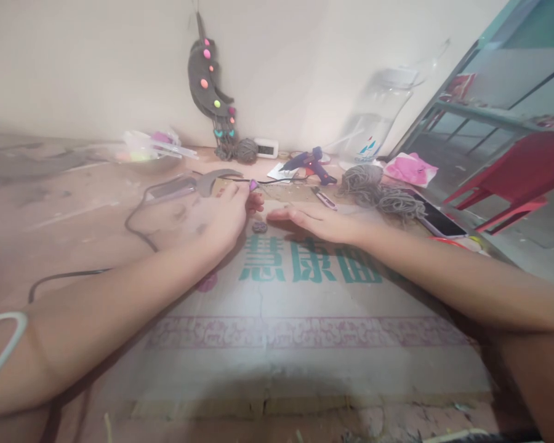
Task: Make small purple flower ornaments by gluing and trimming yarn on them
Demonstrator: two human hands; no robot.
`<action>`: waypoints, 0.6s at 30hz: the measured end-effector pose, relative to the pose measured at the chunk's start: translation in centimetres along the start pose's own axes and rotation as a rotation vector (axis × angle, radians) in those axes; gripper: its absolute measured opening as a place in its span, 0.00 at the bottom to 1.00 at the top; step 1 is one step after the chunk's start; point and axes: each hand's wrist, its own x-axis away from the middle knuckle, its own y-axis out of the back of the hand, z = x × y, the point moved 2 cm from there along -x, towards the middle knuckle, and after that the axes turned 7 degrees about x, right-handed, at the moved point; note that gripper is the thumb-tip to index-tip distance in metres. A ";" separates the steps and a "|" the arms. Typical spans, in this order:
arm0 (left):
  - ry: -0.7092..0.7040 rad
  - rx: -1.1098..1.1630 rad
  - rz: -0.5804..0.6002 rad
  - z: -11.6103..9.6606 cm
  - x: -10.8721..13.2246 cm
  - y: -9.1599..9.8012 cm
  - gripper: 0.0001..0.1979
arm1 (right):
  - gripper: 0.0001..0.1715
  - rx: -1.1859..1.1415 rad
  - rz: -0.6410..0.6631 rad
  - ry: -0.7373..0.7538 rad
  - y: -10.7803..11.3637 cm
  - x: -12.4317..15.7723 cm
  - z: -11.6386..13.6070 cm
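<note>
My left hand [233, 212] is closed, with a small purple piece [253, 184] pinched at its fingertips; the piece is too blurred to name further. Just right of it, my right hand [311, 223] reaches in low over the printed sheet [295, 301], fingers stretched out and nothing visible in them. Between the two hands a small coiled grey yarn piece [260, 227] lies on the sheet. Behind my left hand is a grey crescent-shaped piece [219, 178], partly covered by the fingers.
At the back stand a purple glue gun [307, 163], a cutter knife [324, 198], grey yarn [362, 179], a phone [436, 212] and a clear jug [376, 117]. A decorated dark crescent [205, 80] hangs on the wall. A black cable [133, 215] runs along the left.
</note>
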 end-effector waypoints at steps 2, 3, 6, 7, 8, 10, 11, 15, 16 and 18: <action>0.007 0.018 -0.004 -0.1 0.1 -0.2 0.12 | 0.30 -0.149 0.070 -0.014 0.1 1.7 1.2; 0.008 0.025 -0.002 -0.1 0.2 -0.2 0.12 | 0.29 -0.276 0.100 -0.021 0.1 2.7 1.6; 0.010 0.022 0.011 0.0 0.2 -0.3 0.12 | 0.32 -0.660 0.062 -0.080 0.2 4.8 1.9; 0.010 0.017 0.014 0.0 0.1 -0.3 0.12 | 0.31 -0.708 0.000 -0.100 0.3 5.3 1.7; 0.010 0.013 0.016 0.0 0.1 -0.3 0.12 | 0.29 -0.709 -0.065 -0.116 0.4 5.6 1.3; 0.009 0.007 0.016 0.0 0.1 -0.3 0.12 | 0.27 -0.619 -0.145 -0.152 0.6 6.0 0.6; 0.007 0.005 0.014 0.0 0.0 -0.3 0.11 | 0.26 -0.552 -0.145 -0.170 0.7 6.1 0.4; -0.002 0.005 0.018 0.1 0.0 -0.1 0.11 | 0.28 -0.372 0.093 -0.121 1.0 6.9 1.1; -0.003 0.008 0.020 0.1 0.0 -0.1 0.10 | 0.30 -0.422 0.216 -0.087 1.2 7.2 1.5; -0.004 0.010 0.019 0.2 0.0 0.0 0.10 | 0.35 -0.609 0.361 -0.047 1.7 7.8 1.9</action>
